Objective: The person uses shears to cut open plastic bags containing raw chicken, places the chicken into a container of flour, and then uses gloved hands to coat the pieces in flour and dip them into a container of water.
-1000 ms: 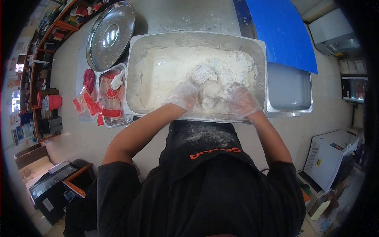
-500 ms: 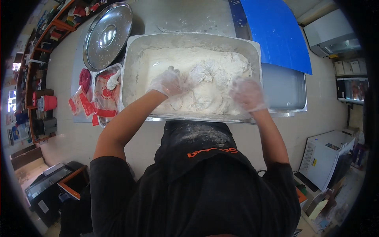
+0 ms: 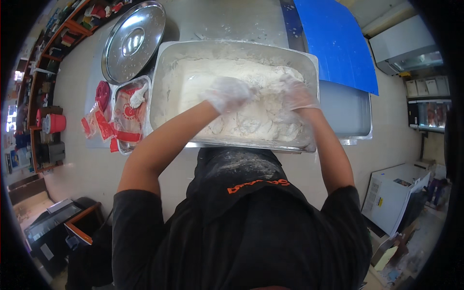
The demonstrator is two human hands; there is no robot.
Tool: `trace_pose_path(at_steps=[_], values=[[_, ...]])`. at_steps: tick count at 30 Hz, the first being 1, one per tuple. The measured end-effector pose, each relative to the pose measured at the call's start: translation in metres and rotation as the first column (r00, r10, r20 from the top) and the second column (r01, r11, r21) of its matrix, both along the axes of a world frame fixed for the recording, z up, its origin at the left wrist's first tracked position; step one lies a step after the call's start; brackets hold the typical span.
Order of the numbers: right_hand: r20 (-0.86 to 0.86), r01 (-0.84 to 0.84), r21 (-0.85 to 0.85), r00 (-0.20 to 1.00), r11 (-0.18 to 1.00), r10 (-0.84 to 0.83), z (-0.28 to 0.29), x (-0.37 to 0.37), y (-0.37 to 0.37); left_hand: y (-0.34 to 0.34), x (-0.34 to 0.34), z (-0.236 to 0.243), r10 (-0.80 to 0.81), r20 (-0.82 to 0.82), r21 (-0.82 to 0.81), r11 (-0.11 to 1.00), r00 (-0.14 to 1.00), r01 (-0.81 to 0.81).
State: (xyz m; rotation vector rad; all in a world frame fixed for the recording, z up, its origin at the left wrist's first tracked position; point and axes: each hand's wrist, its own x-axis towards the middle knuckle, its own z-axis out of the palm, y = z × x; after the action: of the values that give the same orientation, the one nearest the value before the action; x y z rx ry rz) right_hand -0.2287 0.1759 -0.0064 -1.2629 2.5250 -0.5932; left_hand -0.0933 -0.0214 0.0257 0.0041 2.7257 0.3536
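The coated lumps (image 3: 249, 124) lie half-sunk in white powder (image 3: 193, 84) inside the deep metal pan (image 3: 162, 96), most plainly along its near side, below and between the person's hands. The gloved left hand (image 3: 229, 94) is over the powder near the middle of the pan, and the gloved right hand (image 3: 296, 94) is at the lumps toward the pan's right end; both are blurred, so whether either is closed on a lump or merely resting against one cannot be told. The lumps look soft and fairly weighty (what lies under the coating is hidden), and the powdery skin would probably slide under smooth gloves and rub off if pinched. A broad hold from beneath, with cupped palms and spread fingers, would likely suit them better than fingertips.
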Motion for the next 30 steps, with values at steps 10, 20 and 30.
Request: trace_pose_path(at_steps=[10, 20, 30], values=[[0.365, -0.174, 0.561, 0.930, 0.809, -0.053, 0.040, -0.020, 0.050, 0.021, -0.013, -0.039, 0.131, -0.197, 0.008, 0.991, 0.972, -0.132], [0.066, -0.385, 0.457, 0.913, 0.802, 0.402, -0.003, 0.013, -0.002, -0.035, -0.002, -0.036, 0.484, -0.028, -0.097, 0.869, 0.874, -0.485], [0.267, -0.382, 0.324, 0.915, 0.865, 0.303, -0.019, 0.008, 0.004, -0.111, 0.037, -0.120, 0.278, 0.085, 0.174, 0.941, 0.957, -0.289]])
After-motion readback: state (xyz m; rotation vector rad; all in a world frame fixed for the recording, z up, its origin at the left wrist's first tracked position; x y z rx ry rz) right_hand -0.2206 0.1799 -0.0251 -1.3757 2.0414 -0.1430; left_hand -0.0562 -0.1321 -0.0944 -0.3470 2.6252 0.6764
